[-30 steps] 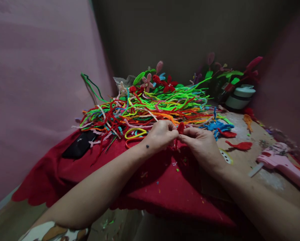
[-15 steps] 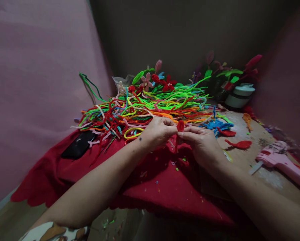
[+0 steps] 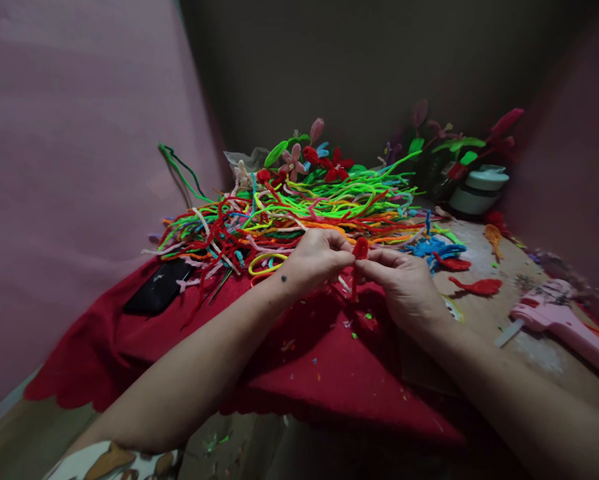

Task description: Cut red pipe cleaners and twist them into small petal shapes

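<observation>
Between my two hands is a red pipe-cleaner petal (image 3: 360,249), its looped head upward and a thin red stem hanging below my fingers. My left hand (image 3: 323,255) pinches it from the left with thumb and forefinger. From the right, my right hand (image 3: 399,277) pinches the same piece, fingertips almost touching those of the left. Behind my hands spreads a large heap of coloured pipe cleaners (image 3: 329,200). Two finished-looking red petals lie to the right, the nearer red petal (image 3: 482,287) on the board. A blue pipe-cleaner bundle (image 3: 437,250) is just beyond my right hand.
A black phone (image 3: 158,288) lies on the red cloth (image 3: 299,373) at left. On the right, a pink glue gun (image 3: 554,313) rests on a brown board (image 3: 509,267), with a lidded jar (image 3: 479,190) behind. Pipe-cleaner flowers (image 3: 336,165) stand at the back.
Both hands stay nearly in place, still pinching the red petal. My left wrist has shifted slightly, and the petal's hanging stem shows more clearly.
</observation>
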### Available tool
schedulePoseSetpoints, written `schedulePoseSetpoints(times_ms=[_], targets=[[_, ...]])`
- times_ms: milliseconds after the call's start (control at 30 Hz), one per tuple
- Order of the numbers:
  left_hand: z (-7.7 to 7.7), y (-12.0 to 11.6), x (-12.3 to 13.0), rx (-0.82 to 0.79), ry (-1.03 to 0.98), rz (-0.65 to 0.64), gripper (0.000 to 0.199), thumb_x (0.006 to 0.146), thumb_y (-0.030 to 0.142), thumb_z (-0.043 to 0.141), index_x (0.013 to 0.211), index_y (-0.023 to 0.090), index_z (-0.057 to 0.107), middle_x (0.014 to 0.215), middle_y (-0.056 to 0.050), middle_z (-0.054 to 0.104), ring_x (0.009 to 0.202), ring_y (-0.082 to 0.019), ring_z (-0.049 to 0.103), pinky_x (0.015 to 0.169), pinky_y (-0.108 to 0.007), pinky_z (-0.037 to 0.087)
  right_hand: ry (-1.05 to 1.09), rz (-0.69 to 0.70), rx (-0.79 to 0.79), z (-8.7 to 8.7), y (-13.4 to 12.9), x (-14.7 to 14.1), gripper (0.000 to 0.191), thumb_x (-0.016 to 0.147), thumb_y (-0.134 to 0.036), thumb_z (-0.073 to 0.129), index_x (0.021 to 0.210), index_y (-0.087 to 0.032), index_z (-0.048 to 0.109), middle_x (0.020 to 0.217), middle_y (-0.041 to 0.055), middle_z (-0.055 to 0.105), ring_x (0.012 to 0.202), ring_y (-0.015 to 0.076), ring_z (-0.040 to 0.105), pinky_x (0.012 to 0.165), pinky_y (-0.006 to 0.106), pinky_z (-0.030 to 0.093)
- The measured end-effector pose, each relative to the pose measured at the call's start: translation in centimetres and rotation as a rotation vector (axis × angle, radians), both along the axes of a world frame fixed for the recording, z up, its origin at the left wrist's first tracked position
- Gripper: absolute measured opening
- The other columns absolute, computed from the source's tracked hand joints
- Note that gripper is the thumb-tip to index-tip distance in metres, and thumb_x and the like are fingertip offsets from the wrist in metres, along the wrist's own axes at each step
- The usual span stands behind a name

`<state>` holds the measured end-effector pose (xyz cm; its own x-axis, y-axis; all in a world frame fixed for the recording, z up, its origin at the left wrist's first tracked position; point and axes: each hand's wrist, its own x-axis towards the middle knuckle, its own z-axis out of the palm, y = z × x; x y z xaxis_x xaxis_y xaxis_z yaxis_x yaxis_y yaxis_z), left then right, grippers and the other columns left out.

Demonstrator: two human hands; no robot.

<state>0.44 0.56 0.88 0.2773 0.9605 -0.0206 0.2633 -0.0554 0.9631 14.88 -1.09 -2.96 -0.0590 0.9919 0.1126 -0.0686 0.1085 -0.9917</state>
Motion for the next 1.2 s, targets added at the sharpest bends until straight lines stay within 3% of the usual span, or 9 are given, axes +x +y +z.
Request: schedulePoseSetpoints(times_ms=[233,333,467,667,933,1200], targets=[[-0.1,0.2,-0.5,-0.043,-0.053,-0.096,0.005,0.066,0.012,0.057,0.061,0.013,0.056,0.042,0.006,0.048,0.032,-0.005,0.039,0.034,-0.018,0.031,0.374,0.204,-0.183,-0.5,0.6,-0.1,0.012,0.057,-0.015,0.073,0.067,-0.015,0.066,0.060,-0.0016,0.062,0.049,0.0102,0.053,0.051,0.025,0.042],[0.2,0.1,-0.8,-0.057,-0.077,-0.128,0.006,0.066,0.011,0.057,0.060,0.012,0.056,0.043,0.005,0.048,0.033,-0.004,0.039,0.034,-0.017,0.031,0.367,0.284,-0.181,-0.5,0.7,-0.1,0.016,0.059,-0.014,0.071,0.074,-0.016,0.067,0.062,-0.0004,0.064,0.050,0.0115,0.055,0.050,0.026,0.044],[0.7,0.0,-1.2,-0.009,-0.112,-0.153,0.004,0.069,0.015,0.059,0.067,0.012,0.058,0.044,0.005,0.049,0.034,-0.004,0.041,0.036,-0.017,0.033,0.332,0.241,-0.153,-0.3,0.6,-0.1,0.013,0.061,-0.011,0.069,0.073,-0.016,0.067,0.061,-0.0013,0.062,0.049,0.0091,0.053,0.050,0.023,0.044],[0.5,-0.2,-0.8,0.017,0.010,-0.170,0.017,0.074,0.023,0.061,0.063,0.013,0.053,0.044,0.004,0.049,0.033,-0.004,0.041,0.033,-0.016,0.030,0.289,0.227,-0.149,-0.2,0.2,-0.3,0.014,0.060,-0.008,0.068,0.071,-0.016,0.065,0.060,-0.0017,0.061,0.051,0.0113,0.055,0.051,0.025,0.044],[0.7,0.0,-1.6,0.008,-0.005,-0.366,0.019,0.079,0.026,0.057,0.066,0.013,0.051,0.049,0.004,0.050,0.037,-0.006,0.046,0.035,-0.016,0.038,0.432,0.448,-0.241,-0.2,0.3,0.1,0.017,0.062,-0.009,0.068,0.076,-0.017,0.064,0.061,-0.0035,0.058,0.048,0.0081,0.049,0.047,0.023,0.034],[0.8,-0.2,-1.3,-0.032,-0.066,-0.312,0.016,0.078,0.020,0.057,0.066,0.012,0.051,0.049,0.003,0.050,0.034,-0.006,0.045,0.033,-0.016,0.039,0.513,0.518,-0.276,-0.3,0.5,0.2,0.020,0.065,-0.008,0.064,0.082,-0.017,0.064,0.067,-0.0022,0.058,0.054,0.0089,0.049,0.052,0.024,0.037]])
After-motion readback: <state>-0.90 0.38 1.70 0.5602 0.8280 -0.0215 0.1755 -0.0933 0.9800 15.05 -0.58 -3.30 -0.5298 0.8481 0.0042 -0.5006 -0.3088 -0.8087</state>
